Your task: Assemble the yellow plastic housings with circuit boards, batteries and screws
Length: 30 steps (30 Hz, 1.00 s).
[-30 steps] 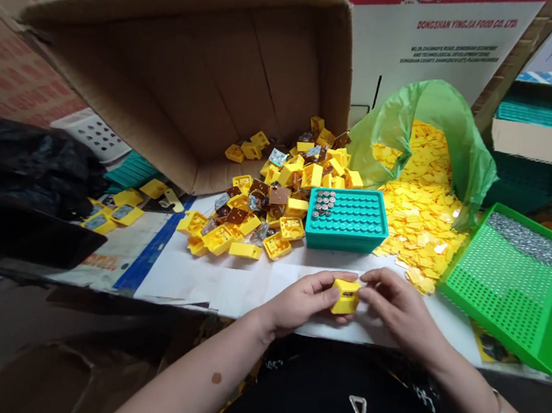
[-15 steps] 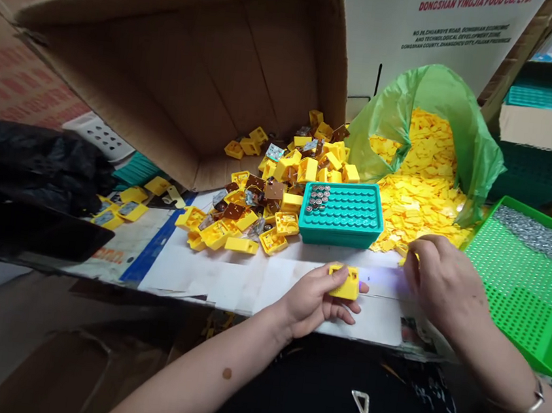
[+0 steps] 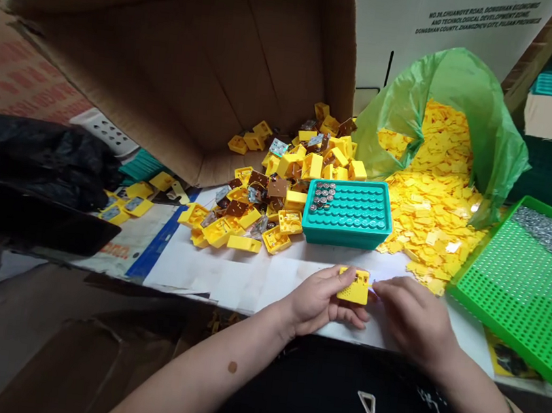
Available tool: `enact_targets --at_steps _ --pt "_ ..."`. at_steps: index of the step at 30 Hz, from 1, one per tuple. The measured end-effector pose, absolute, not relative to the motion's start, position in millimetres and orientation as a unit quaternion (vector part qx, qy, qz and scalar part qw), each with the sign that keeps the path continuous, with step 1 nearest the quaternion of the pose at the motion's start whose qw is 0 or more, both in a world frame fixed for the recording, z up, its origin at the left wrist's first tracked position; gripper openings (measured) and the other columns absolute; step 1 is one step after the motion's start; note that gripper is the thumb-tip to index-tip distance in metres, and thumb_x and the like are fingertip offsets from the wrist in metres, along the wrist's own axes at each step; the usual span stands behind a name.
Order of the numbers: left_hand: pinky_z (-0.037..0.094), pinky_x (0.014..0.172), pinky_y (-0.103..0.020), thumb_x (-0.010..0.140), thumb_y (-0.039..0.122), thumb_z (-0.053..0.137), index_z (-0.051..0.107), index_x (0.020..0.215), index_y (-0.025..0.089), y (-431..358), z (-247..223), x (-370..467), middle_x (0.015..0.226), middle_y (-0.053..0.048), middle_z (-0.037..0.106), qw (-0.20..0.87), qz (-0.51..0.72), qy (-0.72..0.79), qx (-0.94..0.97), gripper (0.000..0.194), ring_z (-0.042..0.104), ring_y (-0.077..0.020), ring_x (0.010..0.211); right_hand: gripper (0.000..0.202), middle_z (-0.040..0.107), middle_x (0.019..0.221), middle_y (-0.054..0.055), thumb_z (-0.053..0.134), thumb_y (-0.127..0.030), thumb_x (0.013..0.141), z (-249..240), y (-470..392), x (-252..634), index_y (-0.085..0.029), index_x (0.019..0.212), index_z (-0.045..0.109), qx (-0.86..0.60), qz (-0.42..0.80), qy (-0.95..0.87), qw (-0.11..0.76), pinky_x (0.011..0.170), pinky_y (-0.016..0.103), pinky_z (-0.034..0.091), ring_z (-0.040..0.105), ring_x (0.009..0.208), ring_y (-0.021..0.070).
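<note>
Right hand (image 3: pixel 415 316) is back nearside of teal tray (image 3: pixel 346 238), pinching yellow chip (image 3: pixel 371 285) beside yellow casing (image 3: pixel 354 292) pinched in left hand (image 3: pixel 319 300), so parts are adjacent.

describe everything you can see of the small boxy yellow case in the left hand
The small boxy yellow case looks like hard plastic, with squared edges. Its visible face has tiny holes at lower left and dark openings along the top edge. The bare left hand grips its left side, thumb on top, holding it over the flat white work surface. At its right edge, a thin yellow piece shows beside the right hand's fingertips; contact is unclear.
</note>
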<state>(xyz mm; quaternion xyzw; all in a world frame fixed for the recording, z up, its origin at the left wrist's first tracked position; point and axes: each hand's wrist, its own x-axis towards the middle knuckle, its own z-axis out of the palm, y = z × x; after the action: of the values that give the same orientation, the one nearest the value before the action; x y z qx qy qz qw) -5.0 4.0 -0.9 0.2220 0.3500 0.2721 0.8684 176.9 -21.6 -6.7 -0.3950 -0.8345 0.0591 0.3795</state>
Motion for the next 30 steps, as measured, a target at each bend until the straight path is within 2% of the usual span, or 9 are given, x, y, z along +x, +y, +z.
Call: enact_targets --at_steps 2,4,6,10,13,16,19,24,30 --pt "0.054 0.055 -0.028 0.086 0.034 0.048 0.052 0.100 0.010 5.4 -0.9 -6.5 0.074 -0.008 0.065 0.875 0.251 0.343 0.231 0.028 0.066 -0.0164 0.057 0.022 0.063 0.084 0.013 0.045 -0.008 0.085 -11.0 -22.1 177.2 -0.011 0.104 0.056 -0.344 -0.051 -0.868 0.354 0.062 0.033 0.049 0.058 0.074 0.0197" --pt "0.054 0.054 -0.028 0.086 0.035 0.047 0.052 0.098 0.009 6.2 -0.7 -8.1 0.072 -0.008 0.064 0.880 0.242 0.337 0.232 0.029 0.065 -0.0167 0.056 0.025 0.064 0.085 0.014 0.045 -0.008 0.085 -12.8 -21.5 177.2 -0.011 0.107 0.056 -0.323 -0.085 -0.875 0.351 0.063 0.035 0.049 0.058 0.075 0.0208" --pt "0.054 0.058 -0.030 0.083 0.034 0.052 0.050 0.101 0.011 5.2 -0.1 -8.6 0.077 -0.008 0.065 0.878 0.256 0.334 0.226 0.029 0.066 -0.0170 0.059 0.024 0.064 0.084 0.011 0.046 -0.008 0.085 -10.5 -20.5 176.6 -0.013 0.105 0.058 -0.356 -0.023 -0.852 0.383 0.062 0.031 0.050 0.059 0.075 0.0181" --pt "0.053 0.068 -0.031 0.071 0.024 0.068 0.043 0.104 0.018 -2.4 3.2 -4.0 0.089 -0.005 0.063 0.842 0.291 0.375 0.258 0.042 0.066 -0.0150 0.068 0.015 0.065 0.082 0.004 0.053 -0.013 0.084 4.4 -22.0 172.8 -0.020 0.091 0.063 -0.475 0.194 -0.734 0.445 0.064 0.024 0.051 0.062 0.075 0.0132" --pt "0.052 0.067 -0.031 0.069 0.027 0.069 0.043 0.102 0.020 -8.4 6.3 2.8 0.087 -0.001 0.057 0.799 0.296 0.407 0.327 0.042 0.062 -0.0124 0.069 0.009 0.067 0.080 0.002 0.058 -0.024 0.082 14.0 -28.0 164.9 -0.021 0.086 0.065 -0.528 0.331 -0.666 0.410 0.064 0.025 0.052 0.063 0.072 0.0140" --pt "0.049 0.062 -0.027 0.072 0.032 0.063 0.044 0.100 0.020 -11.8 8.0 7.0 0.085 0.001 0.052 0.764 0.289 0.413 0.403 0.036 0.057 -0.0106 0.067 0.017 0.066 0.077 0.004 0.058 -0.034 0.081 15.6 -34.4 154.4 -0.018 0.082 0.063 -0.565 0.440 -0.590 0.373 0.062 0.028 0.052 0.063 0.067 0.0153" --pt "0.044 0.059 -0.023 0.074 0.027 0.059 0.044 0.100 0.019 -12.4 8.1 6.1 0.081 0.001 0.051 0.726 0.279 0.421 0.467 0.031 0.053 -0.0098 0.064 0.023 0.063 0.072 0.004 0.058 -0.039 0.079 13.6 -37.8 148.9 -0.017 0.083 0.058 -0.585 0.468 -0.549 0.371 0.058 0.027 0.051 0.060 0.063 0.0145" --pt "0.040 0.057 -0.022 0.065 0.017 0.064 0.043 0.096 0.019 -8.1 7.7 -2.2 0.076 0.002 0.052 0.716 0.232 0.399 0.524 0.038 0.050 -0.0106 0.064 0.036 0.042 0.052 -0.008 0.055 -0.037 0.079 9.8 -35.9 151.7 -0.018 0.108 0.047 -0.605 0.446 -0.581 0.313 0.043 0.020 0.036 0.044 0.047 0.0102" --pt "0.045 0.060 -0.024 0.060 0.016 0.070 0.042 0.093 0.019 -4.6 7.7 -8.6 0.083 0.001 0.057 0.760 0.225 0.361 0.492 0.043 0.055 -0.0122 0.070 0.034 0.046 0.060 -0.006 0.056 -0.039 0.079 -0.7 -27.1 145.6 -0.018 0.104 0.044 -0.540 0.552 -0.542 0.331 0.046 0.021 0.038 0.047 0.052 0.0102"
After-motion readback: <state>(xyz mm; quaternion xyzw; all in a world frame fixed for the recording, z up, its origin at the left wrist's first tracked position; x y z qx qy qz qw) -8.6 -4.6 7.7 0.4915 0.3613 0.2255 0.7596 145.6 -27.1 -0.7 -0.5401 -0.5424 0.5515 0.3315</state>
